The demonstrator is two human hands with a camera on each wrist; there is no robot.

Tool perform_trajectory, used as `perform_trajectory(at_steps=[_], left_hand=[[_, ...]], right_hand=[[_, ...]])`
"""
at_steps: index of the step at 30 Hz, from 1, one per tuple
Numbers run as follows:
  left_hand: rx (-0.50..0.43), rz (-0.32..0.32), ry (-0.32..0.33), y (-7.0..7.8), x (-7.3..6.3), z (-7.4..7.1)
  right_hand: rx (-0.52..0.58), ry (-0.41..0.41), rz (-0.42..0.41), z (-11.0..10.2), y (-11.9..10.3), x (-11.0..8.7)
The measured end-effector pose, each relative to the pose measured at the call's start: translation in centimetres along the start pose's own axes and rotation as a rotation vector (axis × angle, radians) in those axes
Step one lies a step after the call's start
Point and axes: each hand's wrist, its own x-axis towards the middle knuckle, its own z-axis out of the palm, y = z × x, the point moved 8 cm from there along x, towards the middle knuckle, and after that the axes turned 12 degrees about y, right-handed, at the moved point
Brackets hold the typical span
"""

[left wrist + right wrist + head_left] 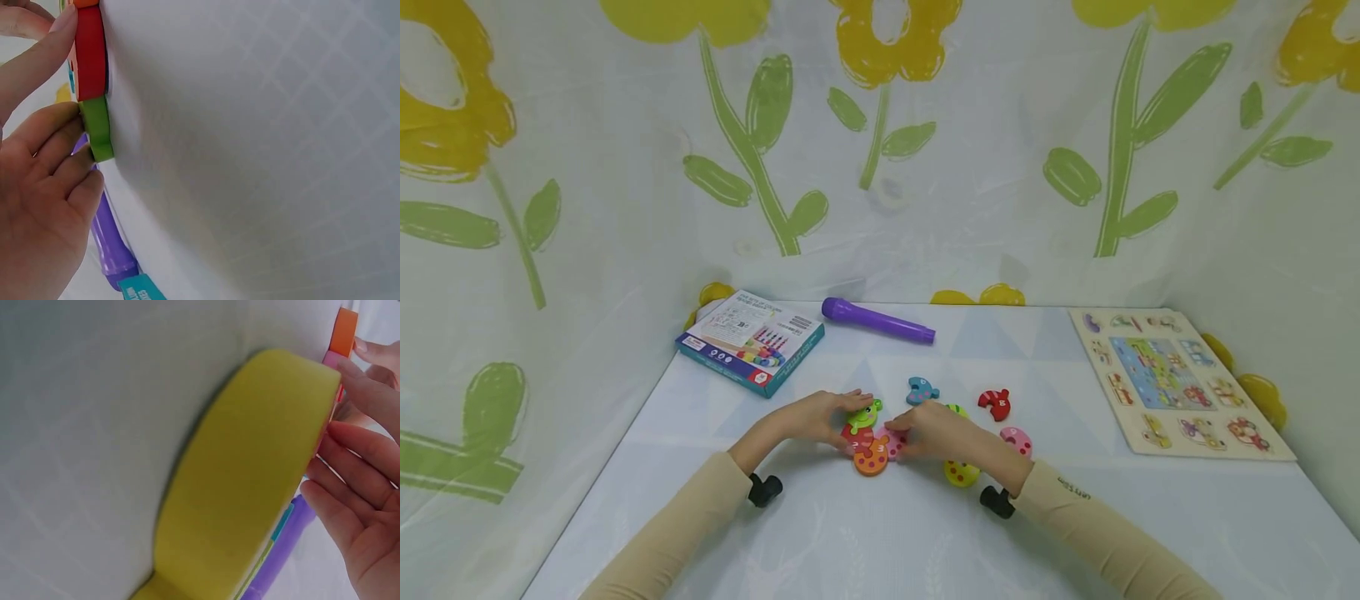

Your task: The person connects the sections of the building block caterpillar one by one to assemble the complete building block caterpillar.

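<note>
A chain of wooden caterpillar puzzle pieces lies mid-table in the head view: a green head piece point(867, 415) with a face, a red piece point(857, 438), an orange spotted piece point(871, 458) and a pink spotted piece point(895, 442). My left hand point(811, 418) grips the chain's left side, thumb against the red piece and fingers round the green head point(97, 128). With thumb and fingers my right hand point(943, 432) pinches the pink piece, beside the orange one. A yellow spotted piece point(962, 474) lies below that wrist and looms large in the right wrist view.
Loose pieces lie around the right hand: blue point(921, 390), red striped point(996, 405) and pink point(1018, 440). Farther back are a boxed set point(752, 340) and a purple microphone-shaped stick point(877, 321). A wooden picture puzzle board point(1180, 383) lies at the right.
</note>
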Motion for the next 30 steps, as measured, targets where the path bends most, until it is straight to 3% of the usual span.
perform_trajectory(at_steps=[10, 30], left_hand=[[0.057, -0.001, 0.029, 0.2, -0.1, -0.4], [-0.005, -0.017, -0.001, 0.1, 0.1, -0.1]], right_hand=[[0.033, 0.006, 0.056, -0.8, -0.3, -0.6], [0.114, 0.065, 0.168, -2.1, 0.8, -2.5]])
